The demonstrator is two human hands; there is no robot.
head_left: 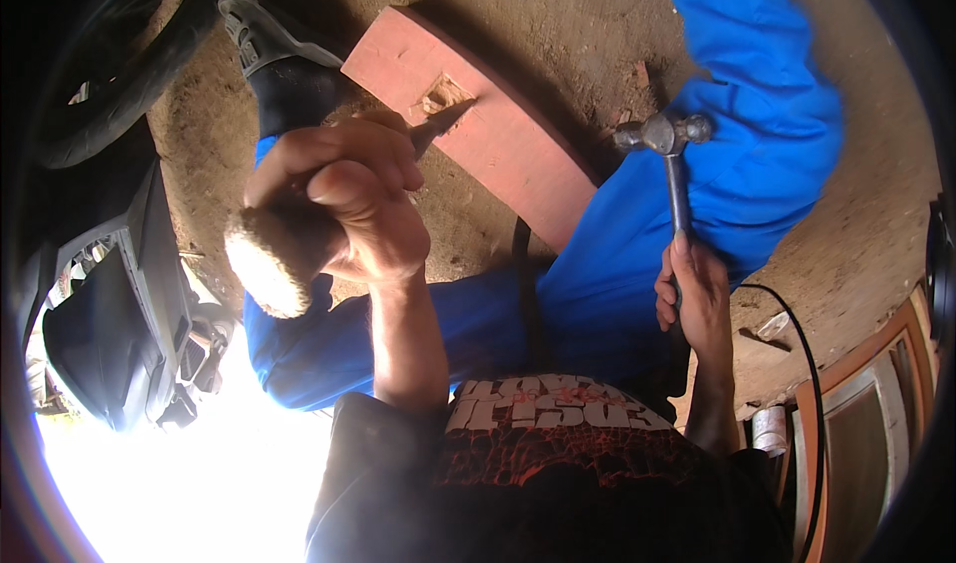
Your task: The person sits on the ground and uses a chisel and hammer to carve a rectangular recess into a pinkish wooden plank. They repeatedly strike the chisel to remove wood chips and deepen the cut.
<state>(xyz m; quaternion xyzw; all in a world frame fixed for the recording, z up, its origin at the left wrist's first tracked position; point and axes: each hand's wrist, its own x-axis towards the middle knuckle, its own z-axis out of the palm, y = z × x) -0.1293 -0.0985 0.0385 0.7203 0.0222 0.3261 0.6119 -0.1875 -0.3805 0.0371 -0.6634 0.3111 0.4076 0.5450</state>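
Note:
My left hand [358, 195] is closed around the handle of a chisel [445, 125]. The pale, frayed butt of the handle faces up, close to the camera. The dark pointed blade reaches over a reddish wooden plank [528, 165], beside a rough hole [443, 95] cut in its face. Whether the tip touches the wood I cannot tell. In my right hand [697, 289] is a ball-peen hammer [677, 180], gripped by its shaft. Its metal head lies over my blue trouser leg, apart from the chisel and the plank.
My bent legs in blue trousers [777, 135] flank the plank on the dirt floor [588, 25]. A dark motorcycle [129, 294] stands at the left by a bright glare. Lower right are a black cable [812, 364], a white cup-shaped container [769, 430] and a wooden frame [896, 404].

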